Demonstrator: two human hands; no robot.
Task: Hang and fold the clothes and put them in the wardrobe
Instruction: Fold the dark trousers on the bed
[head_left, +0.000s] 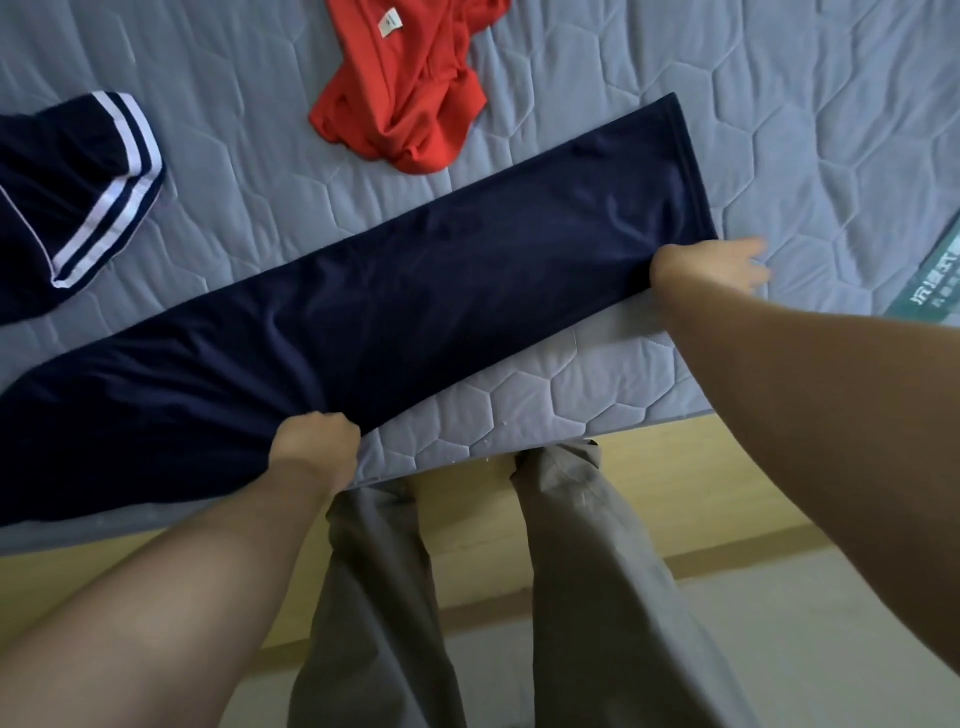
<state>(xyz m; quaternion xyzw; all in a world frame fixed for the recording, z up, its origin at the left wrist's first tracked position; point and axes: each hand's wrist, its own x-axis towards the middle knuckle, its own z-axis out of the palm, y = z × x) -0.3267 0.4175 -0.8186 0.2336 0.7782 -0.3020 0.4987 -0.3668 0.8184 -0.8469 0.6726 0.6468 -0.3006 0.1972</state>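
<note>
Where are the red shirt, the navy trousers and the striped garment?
red shirt (400, 98), head view, its crumpled middle.
navy trousers (415, 275), head view, middle of the leg.
striped garment (62, 166), head view, navy cloth beside the stripes.

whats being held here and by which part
The navy trousers: left hand grips their near edge; right hand sits at the near hem corner, hold blurred.

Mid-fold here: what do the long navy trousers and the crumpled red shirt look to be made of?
The long navy trousers: probably a thin, smooth synthetic knit; faint sheen, soft shallow ripples. The crumpled red shirt: looks like matte cotton-type jersey; soft deep folds, no shine. Fibre itself cannot be confirmed.
</note>
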